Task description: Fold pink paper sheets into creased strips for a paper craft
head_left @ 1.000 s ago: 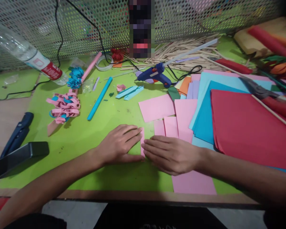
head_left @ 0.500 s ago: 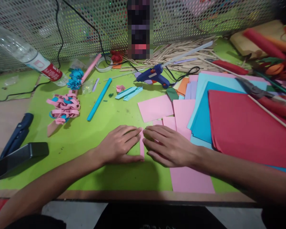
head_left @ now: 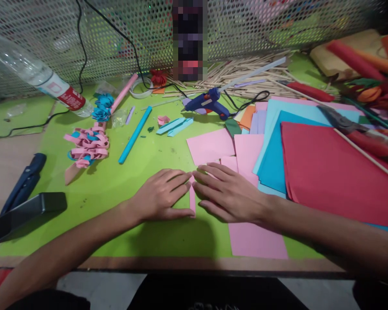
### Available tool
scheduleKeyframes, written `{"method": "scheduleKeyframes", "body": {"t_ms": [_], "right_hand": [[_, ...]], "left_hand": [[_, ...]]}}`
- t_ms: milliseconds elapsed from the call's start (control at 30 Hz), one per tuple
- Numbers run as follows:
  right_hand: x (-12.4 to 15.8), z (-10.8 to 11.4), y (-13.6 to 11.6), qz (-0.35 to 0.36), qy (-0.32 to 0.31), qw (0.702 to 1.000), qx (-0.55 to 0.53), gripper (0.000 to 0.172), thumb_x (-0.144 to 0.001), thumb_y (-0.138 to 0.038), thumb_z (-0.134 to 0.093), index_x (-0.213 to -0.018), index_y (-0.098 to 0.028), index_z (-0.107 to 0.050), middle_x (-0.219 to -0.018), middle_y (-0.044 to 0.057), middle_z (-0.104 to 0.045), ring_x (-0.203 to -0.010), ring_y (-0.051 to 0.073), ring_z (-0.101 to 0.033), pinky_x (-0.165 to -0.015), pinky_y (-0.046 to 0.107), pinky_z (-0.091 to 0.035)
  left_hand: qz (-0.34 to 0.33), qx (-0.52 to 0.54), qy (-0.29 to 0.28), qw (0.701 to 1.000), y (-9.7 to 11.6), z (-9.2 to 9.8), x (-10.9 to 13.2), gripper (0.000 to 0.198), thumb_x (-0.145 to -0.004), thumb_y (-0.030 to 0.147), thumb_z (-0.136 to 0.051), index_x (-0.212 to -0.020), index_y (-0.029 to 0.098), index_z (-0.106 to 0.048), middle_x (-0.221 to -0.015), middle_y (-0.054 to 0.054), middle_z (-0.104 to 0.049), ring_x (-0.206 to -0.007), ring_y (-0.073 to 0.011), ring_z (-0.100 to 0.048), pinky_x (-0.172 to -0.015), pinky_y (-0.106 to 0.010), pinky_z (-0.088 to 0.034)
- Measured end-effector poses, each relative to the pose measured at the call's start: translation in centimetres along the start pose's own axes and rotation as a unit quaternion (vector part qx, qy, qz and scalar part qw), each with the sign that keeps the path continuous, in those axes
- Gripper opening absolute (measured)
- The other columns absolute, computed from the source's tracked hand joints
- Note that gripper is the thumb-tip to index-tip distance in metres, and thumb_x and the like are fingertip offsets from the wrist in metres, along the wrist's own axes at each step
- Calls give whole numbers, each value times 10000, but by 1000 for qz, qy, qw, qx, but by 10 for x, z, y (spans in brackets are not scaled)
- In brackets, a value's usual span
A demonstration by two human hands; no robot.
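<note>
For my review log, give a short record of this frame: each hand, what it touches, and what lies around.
left hand: open, flat, fingertips on the pink strip
right hand: open, flat, fingertips at the strip's other edge, palm over a pink sheet
strip: narrow, lying on the green mat between both hands
right side: red paper on a stack of coloured sheets
far side: glue gun, sticks
far left: bottle, tilted

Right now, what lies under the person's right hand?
A pink paper sheet sticks out beneath the right hand. A narrow pink strip shows at its fingertips; what the palm covers is hidden.
</note>
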State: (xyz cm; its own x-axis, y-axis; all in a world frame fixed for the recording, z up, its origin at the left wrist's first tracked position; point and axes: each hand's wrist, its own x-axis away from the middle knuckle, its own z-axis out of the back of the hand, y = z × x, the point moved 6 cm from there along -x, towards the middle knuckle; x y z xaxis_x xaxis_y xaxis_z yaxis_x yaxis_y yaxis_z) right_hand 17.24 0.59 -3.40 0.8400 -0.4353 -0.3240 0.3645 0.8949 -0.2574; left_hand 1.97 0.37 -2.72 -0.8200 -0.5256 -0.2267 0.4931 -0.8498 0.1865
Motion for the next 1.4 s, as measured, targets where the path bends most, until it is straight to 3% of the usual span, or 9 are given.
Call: {"method": "scheduleKeyframes", "body": {"t_ms": [200,500,667,833,967,1033,1133,1267,1400], "right_hand": [[1,-1,-1,22,5,1000,22,433,-983,-351,-462,-1294,-65,-557,-1286,193,-607,-1259,319,-510,-1080,547,-422],[8,6,-31,195,30,977,81,352,-973,-295,-553,-1156,-7,-638,-1065,191,-686,-1105,279,-630,-1057,454,-463],[11,6,-42,248,29,964,90,315,-954,-250,-576,-1142,-10,-656,-994,170,-703,-1038,275,-654,-1031,447,-486],[7,19,-26,165,68,984,28,228,-962,-262,-562,-1056,-83,-669,-1026,117,-710,-1028,229,-650,-994,390,-523],[4,25,7,36,19,999,14,193,-956,-205,-518,-1086,-135,-642,-1087,121,-696,-1071,236,-639,-953,438,-541],[6,30,26,-19,23,999,13,229,-938,-193,-519,-1127,-129,-632,-1147,135,-682,-1101,256,-630,-946,451,-539],[11,37,44,-34,50,998,6,298,-892,-152,-507,-1160,-148,-638,-1171,122,-680,-1125,269,-612,-948,457,-529],[14,37,53,-32,24,999,-21,361,-862,-92,-449,-1159,-135,-650,-1071,130,-668,-1034,264,-606,-873,456,-535],[15,48,61,-40,40,994,-96,260,-859,-63,-462,-892,-181,-692,-932,99,-619,-928,232,-586,-776,398,-525]], "left_hand": [[5,11,10,1000,-1,1,-1,654,-851,653,-596,-1192,96,-620,-1257,-168,-652,-1145,-317,-600,-958,-467,-508],[-4,16,8,1000,-1,0,0,606,-849,624,-605,-1176,114,-619,-1273,-164,-643,-1154,-318,-596,-941,-470,-507],[-7,11,13,1000,0,0,1,603,-849,601,-621,-1191,104,-611,-1273,-168,-644,-1157,-315,-596,-935,-464,-513],[-15,1,2,1000,1,-3,3,625,-856,610,-609,-1227,107,-603,-1304,-184,-625,-1173,-327,-593,-953,-477,-506],[-16,7,17,1000,1,-2,4,670,-852,630,-603,-1249,91,-596,-1307,-195,-623,-1193,-337,-589,-962,-488,-508],[-17,12,19,1000,2,-2,3,682,-862,628,-593,-1270,81,-585,-1315,-198,-619,-1205,-335,-586,-968,-486,-511],[-28,14,11,999,2,-3,1,675,-884,621,-569,-1298,88,-566,-1327,-198,-611,-1206,-324,-590,-972,-480,-517],[-39,10,-3,999,3,-5,1,630,-898,611,-558,-1295,121,-569,-1337,-197,-601,-1202,-315,-594,-956,-477,-531],[-40,7,7,999,3,-4,0,632,-888,623,-567,-1254,109,-589,-1322,-201,-609,-1187,-316,-602,-952,-480,-539]]}}
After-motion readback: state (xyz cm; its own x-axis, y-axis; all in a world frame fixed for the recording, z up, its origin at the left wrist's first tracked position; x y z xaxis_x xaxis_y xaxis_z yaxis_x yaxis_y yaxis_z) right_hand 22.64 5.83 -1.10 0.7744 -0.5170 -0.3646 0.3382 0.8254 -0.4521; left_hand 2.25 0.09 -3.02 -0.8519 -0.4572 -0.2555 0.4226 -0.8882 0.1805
